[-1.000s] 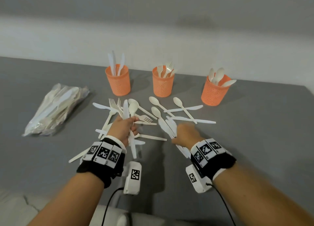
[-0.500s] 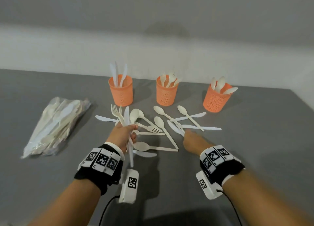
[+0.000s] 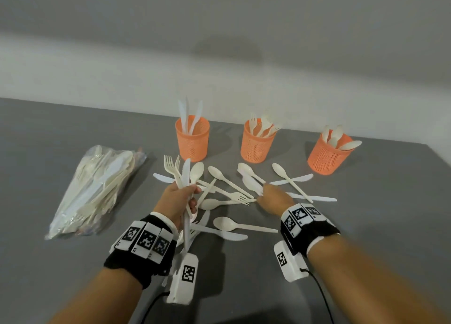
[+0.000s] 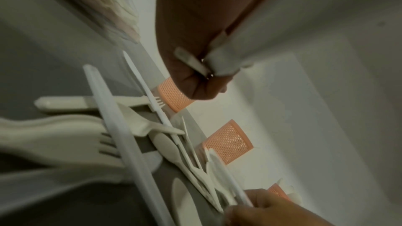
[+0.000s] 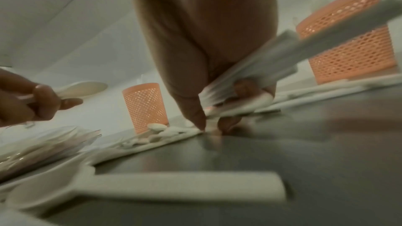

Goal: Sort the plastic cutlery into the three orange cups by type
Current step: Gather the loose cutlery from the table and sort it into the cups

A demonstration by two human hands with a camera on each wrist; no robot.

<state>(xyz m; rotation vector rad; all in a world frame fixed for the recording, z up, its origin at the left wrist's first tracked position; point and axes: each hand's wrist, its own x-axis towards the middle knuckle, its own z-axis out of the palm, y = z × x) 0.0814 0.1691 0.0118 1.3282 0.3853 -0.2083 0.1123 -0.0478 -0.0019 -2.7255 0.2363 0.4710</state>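
Seen from the wrist, the left hand (image 4: 195,44) is curled round several white cutlery handles (image 4: 191,61), their ends poking out past the fingers. Below it, loose forks, knives and spoons (image 4: 130,126) lie crossed in a pile on the grey worktop (image 4: 43,49), with three orange mesh cups (image 4: 228,142) lined up beyond. The right hand (image 4: 282,212) touches the pile at the lower edge, and a blurred clear bag (image 4: 104,1) lies at upper left.

Three cups (image 3: 192,140) are orange with a perforated mesh pattern. On the plain grey table (image 3: 366,214) before them lies white and cream cutlery (image 3: 229,201). Black wristbands (image 3: 139,255) nearer than the cups carry white tags with black-and-white square codes.
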